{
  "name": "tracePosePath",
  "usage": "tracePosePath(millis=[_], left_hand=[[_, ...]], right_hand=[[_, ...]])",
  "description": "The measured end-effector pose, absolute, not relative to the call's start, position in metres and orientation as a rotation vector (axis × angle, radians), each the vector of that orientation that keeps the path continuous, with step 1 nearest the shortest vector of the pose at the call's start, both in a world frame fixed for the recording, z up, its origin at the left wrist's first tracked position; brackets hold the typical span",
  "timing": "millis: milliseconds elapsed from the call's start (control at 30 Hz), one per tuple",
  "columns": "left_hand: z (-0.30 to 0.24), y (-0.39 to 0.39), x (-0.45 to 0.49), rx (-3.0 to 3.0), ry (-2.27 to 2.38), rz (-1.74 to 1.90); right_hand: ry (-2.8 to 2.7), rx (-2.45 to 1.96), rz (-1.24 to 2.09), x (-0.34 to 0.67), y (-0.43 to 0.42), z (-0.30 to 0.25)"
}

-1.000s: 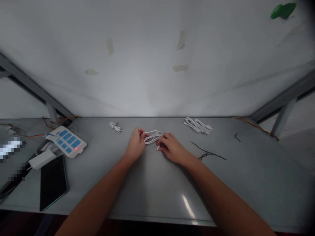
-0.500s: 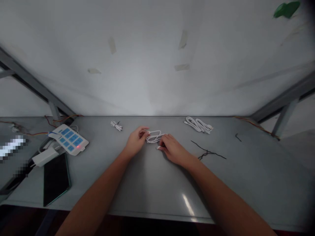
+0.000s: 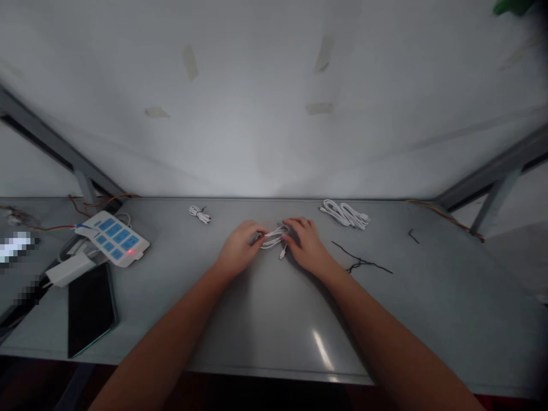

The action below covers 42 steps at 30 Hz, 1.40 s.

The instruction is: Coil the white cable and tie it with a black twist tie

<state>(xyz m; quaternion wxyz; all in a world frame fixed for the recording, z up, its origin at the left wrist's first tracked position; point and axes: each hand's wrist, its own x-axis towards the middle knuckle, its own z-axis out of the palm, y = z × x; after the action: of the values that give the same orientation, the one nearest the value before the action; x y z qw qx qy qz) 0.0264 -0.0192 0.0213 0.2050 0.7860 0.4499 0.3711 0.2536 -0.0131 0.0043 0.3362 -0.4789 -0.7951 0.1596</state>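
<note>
A white charging cable (image 3: 274,237), looped into a small coil, lies between my two hands at the middle of the table. My left hand (image 3: 242,246) pinches the coil's left end between thumb and fingers. At the other end, my right hand (image 3: 306,242) has its thumb and fingers closed around the loops. One plug of the cable hangs out toward me, just left of the right thumb. Several black twist ties (image 3: 362,262) lie on the table to the right of my right hand.
A tied white cable (image 3: 200,214) sits back left; more coiled white cables (image 3: 345,214) lie back right. On the left are a power strip (image 3: 115,238) with a red light, a white adapter (image 3: 71,269) and a dark phone (image 3: 91,311). One short black tie (image 3: 413,236) lies far right.
My right hand has let go of the plug and moved to the coil's right end. The coil is gathered tighter between both hands. The view has shifted slightly.
</note>
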Motion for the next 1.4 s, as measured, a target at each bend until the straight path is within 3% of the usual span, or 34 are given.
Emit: tracePosePath(millis=[200, 733, 1133, 1400], left_hand=[[0.016, -0.023, 0.036, 2.252, 1.125, 1.043], [0.007, -0.016, 0.034, 2.077, 1.359, 0.875], [0.019, -0.018, 0.043, 0.955, 1.206, 0.974], [0.026, -0.02, 0.046, 0.783, 1.183, 0.993]], right_hand=[[-2.188, -1.244, 0.469, 0.251, -0.011, 0.003], [-2.054, -1.222, 0.564, 0.247, -0.013, 0.007], [-1.931, -1.09, 0.719, 0.241, -0.019, 0.011], [-1.858, -1.066, 0.672, 0.236, -0.024, 0.015]])
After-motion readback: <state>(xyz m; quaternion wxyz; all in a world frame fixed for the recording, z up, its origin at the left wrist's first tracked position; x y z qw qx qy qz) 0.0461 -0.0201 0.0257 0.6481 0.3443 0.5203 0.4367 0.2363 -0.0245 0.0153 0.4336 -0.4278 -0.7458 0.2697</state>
